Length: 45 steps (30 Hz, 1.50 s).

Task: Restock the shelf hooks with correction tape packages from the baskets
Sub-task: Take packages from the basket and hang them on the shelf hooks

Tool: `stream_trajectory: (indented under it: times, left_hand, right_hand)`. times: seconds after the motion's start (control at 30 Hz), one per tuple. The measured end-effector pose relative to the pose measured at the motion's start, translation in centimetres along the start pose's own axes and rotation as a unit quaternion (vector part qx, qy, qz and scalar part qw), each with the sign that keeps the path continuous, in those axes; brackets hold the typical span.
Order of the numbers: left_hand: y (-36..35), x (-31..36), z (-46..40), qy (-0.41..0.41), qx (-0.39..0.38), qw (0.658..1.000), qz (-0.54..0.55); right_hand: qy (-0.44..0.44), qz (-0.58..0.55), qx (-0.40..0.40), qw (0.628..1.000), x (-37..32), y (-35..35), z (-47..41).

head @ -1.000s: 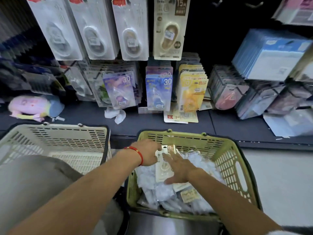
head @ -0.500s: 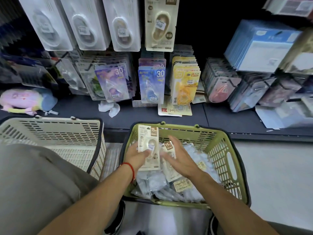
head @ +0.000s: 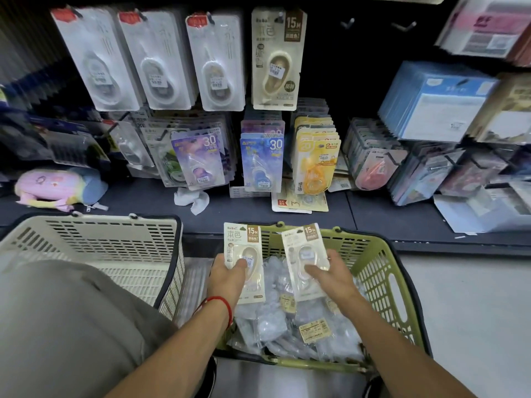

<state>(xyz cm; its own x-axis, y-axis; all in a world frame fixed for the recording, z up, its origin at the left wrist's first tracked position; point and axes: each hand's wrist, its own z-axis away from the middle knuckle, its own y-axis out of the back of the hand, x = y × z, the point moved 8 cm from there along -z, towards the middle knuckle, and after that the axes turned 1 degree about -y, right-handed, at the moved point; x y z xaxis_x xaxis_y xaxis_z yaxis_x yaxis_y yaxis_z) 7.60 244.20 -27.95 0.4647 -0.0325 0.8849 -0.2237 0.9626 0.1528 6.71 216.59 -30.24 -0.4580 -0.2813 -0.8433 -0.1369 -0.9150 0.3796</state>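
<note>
My left hand (head: 228, 275) grips a cream 15M correction tape package (head: 243, 248) upright above the green basket (head: 382, 262). Beside it, my right hand (head: 330, 274) holds a second matching package (head: 304, 251), tilted a little to the right. More wrapped packages (head: 287, 320) fill the green basket below both hands. On the shelf above, one same-type 15M package (head: 277, 58) hangs on a hook. Two bare hooks (head: 349, 23) stick out to its right.
A cream basket (head: 94, 245) stands left of the green one. White blister packs (head: 161, 58) hang on the upper hooks, coloured 30 packs (head: 260, 162) and yellow packs (head: 316, 165) below. A crumpled tissue (head: 191, 199) and a pastel pouch (head: 54, 186) lie on the dark shelf. My knee (head: 57, 326) fills the lower left.
Both hands have risen out of the green basket. The left took one package first; the right has since lifted a second one. The camera has tilted up slightly.
</note>
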Motion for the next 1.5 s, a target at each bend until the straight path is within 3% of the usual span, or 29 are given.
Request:
stream_trajectory:
  times: [0.1, 0.17, 0.3, 0.43, 0.6, 0.77, 1.07, 1.37, 1.43, 1.5]
  left_hand:
    - [-1.2, 2.6, 1.1, -0.021, -0.034, 0.998, 0.05]
    - [-2.7, 5.7, 2.2, -0.053, -0.087, 0.991, 0.082]
    - [-3.7, 13.6, 2.9, -0.141, -0.123, 0.975, 0.124]
    - [-2.2, 22.6, 2.4, -0.247, -0.114, 0.958, 0.094]
    - [0.3, 30.8, 1.7, -0.345, -0.055, 0.936, 0.051]
    - [3.9, 30.4, -0.4, -0.343, 0.028, 0.936, 0.073]
    - [4.9, 30.3, -1.5, -0.35, 0.044, 0.929, 0.114]
    - [4.4, 30.9, 0.1, -0.363, 0.063, 0.913, 0.173]
    - [4.2, 31.0, 0.4, -0.37, 0.059, 0.909, 0.18]
    - [3.9, 31.2, 0.5, -0.38, 0.05, 0.907, 0.173]
  right_hand:
    - [0.054, -0.146, -0.031, 0.987, -5.0, 1.5, 1.3]
    - [0.093, -0.169, -0.058, 0.98, -9.2, 1.4, 2.2]
    - [0.197, -0.106, -0.049, 0.973, -17.7, 1.6, 3.3]
    - [0.281, -0.014, -0.024, 0.959, -26.1, 3.6, 3.6]
    - [0.351, 0.064, 0.024, 0.934, -33.5, 6.6, 3.3]
    - [0.366, 0.062, 0.065, 0.926, -35.7, 7.4, 1.9]
    - [0.341, 0.025, 0.07, 0.937, -38.0, 6.9, 0.0]
    - [0.361, 0.005, 0.123, 0.924, -37.3, 6.3, 0.4]
    - [0.348, 0.032, 0.119, 0.929, -37.2, 6.2, 0.1]
    - [0.337, 0.166, 0.17, 0.911, -37.2, 6.2, 0.3]
